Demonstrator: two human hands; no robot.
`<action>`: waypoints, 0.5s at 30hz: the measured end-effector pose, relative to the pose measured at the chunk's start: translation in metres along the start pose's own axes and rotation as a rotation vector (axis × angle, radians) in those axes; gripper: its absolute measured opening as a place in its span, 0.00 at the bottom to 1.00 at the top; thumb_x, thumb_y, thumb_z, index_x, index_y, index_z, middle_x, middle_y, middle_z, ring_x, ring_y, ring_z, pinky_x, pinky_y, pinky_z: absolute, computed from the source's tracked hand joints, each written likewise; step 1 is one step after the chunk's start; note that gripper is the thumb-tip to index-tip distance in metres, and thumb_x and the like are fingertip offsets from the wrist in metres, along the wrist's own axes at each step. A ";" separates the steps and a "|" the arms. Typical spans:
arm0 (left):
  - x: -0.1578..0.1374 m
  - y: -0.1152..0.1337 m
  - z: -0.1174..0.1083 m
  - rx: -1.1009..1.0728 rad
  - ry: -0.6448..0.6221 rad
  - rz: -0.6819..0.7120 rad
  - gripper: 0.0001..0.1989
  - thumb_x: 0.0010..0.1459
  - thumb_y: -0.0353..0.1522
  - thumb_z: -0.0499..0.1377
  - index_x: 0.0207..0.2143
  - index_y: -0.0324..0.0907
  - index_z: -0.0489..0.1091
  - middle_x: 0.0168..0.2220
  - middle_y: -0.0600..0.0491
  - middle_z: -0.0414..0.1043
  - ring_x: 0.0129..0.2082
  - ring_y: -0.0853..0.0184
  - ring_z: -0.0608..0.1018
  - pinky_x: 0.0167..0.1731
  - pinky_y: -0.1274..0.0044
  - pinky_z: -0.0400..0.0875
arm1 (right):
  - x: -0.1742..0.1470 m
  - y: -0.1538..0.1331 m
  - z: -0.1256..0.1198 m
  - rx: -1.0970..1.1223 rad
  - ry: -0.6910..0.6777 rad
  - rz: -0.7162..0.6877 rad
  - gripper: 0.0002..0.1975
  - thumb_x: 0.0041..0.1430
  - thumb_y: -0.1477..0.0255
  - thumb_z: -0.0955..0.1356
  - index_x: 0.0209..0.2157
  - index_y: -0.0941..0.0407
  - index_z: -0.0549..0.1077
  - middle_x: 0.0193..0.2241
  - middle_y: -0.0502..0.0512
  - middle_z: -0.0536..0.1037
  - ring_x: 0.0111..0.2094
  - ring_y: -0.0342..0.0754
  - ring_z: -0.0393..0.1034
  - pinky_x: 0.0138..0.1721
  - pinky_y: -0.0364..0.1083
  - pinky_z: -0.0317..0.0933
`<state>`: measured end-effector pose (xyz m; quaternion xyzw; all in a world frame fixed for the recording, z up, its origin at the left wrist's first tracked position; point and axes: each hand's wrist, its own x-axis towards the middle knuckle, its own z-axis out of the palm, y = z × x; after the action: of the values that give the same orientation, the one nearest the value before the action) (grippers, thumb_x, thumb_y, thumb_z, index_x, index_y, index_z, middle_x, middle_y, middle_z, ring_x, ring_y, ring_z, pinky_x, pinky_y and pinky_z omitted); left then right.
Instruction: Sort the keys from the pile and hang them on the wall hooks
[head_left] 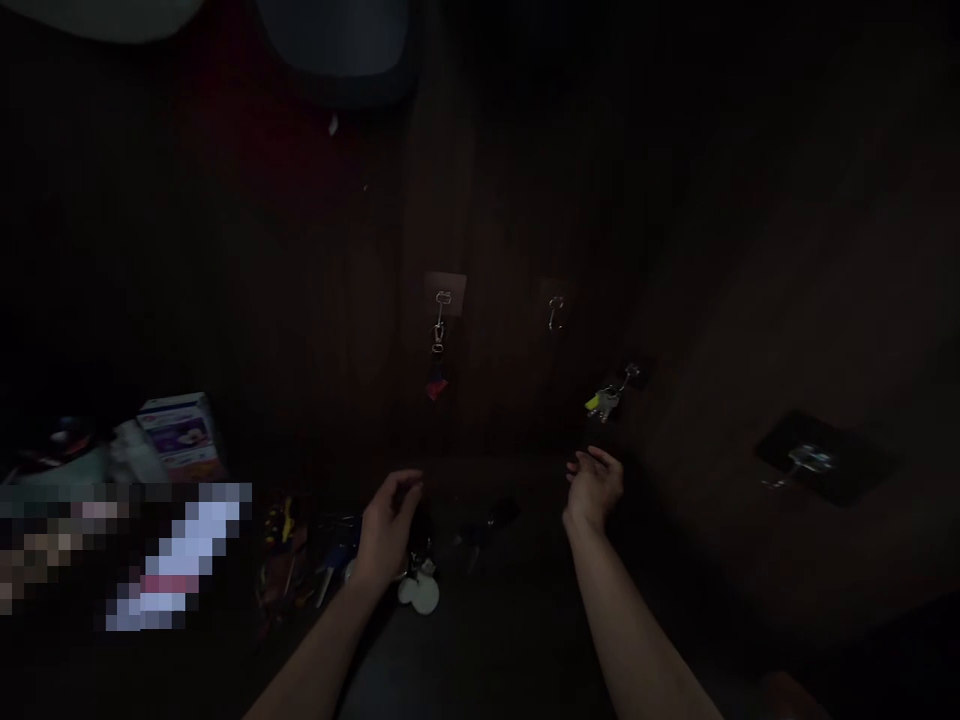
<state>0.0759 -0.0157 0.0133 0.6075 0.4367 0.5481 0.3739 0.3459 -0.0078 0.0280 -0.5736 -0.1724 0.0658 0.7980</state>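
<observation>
My left hand (391, 515) is above the dark surface, its fingers bent and the thumb apart, with nothing visible in it. Beside and below it lie a key ring with round white tags (424, 594) and a blue-headed key (328, 575). My right hand (598, 488) is raised with loosely curled fingers apart, and I see nothing in it. Just above it a bunch of keys with a yellow-green piece (604, 403) hangs from a wall hook (632, 371). A dark key (474, 537) lies between the hands, dim and blurred.
On the dark wall, a clip with a red tag (436, 386) hangs from a hook plate (445, 293). Further hooks are a bare one (556, 311) and a blurred one (810, 459). A purple-white box (180, 436) stands left. Yellow-black items (281, 522) lie nearby. Caps (341, 50) hang above.
</observation>
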 end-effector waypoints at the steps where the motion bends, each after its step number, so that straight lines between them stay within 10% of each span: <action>1: 0.001 0.000 -0.002 -0.067 0.049 -0.039 0.13 0.54 0.40 0.54 0.39 0.42 0.69 0.35 0.53 0.73 0.34 0.66 0.76 0.35 0.76 0.70 | -0.006 0.001 -0.001 0.000 -0.024 0.013 0.11 0.43 0.72 0.64 0.33 0.55 0.66 0.26 0.46 0.71 0.20 0.38 0.65 0.19 0.37 0.58; 9: 0.019 -0.011 -0.021 -0.189 0.283 -0.142 0.16 0.52 0.40 0.56 0.39 0.39 0.67 0.35 0.50 0.73 0.31 0.69 0.76 0.34 0.75 0.71 | -0.056 0.002 0.003 -0.002 -0.223 0.038 0.12 0.44 0.69 0.66 0.34 0.55 0.67 0.28 0.48 0.72 0.22 0.39 0.66 0.21 0.38 0.59; 15: 0.018 -0.016 -0.021 0.116 0.131 0.033 0.13 0.56 0.33 0.52 0.43 0.42 0.68 0.40 0.50 0.74 0.40 0.66 0.76 0.41 0.74 0.68 | -0.097 0.012 0.007 -0.162 -0.550 -0.167 0.08 0.53 0.67 0.63 0.34 0.54 0.69 0.30 0.51 0.73 0.26 0.44 0.68 0.28 0.43 0.62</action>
<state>0.0530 0.0057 0.0073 0.5981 0.4812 0.5665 0.2995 0.2541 -0.0264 -0.0010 -0.5801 -0.4335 0.1389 0.6755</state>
